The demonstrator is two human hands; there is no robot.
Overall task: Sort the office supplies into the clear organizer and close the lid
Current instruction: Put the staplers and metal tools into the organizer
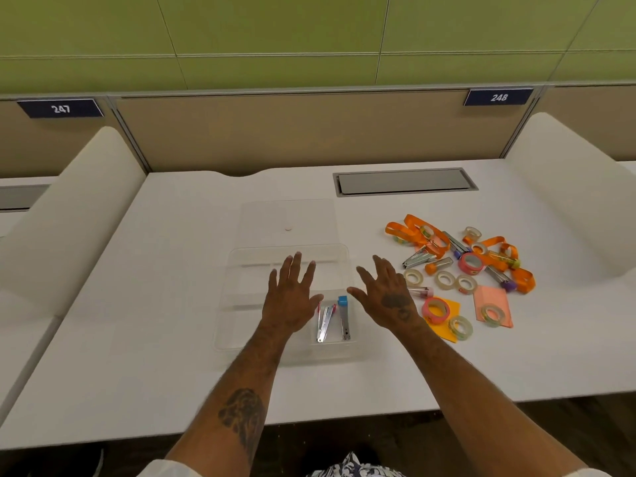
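Left hand (292, 297) spread, empty, over organizer (241, 270); right hand (385, 297) spread, empty, just beside its right edge.

Open-plan office: partitioned desks (172, 339), seat placards 247 (60, 108), 248 (498, 97).

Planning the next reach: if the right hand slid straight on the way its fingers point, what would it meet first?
Likely the clear organizer's far right corner; the right hand points up-left, away from the supplies pile. Depth is unclear.
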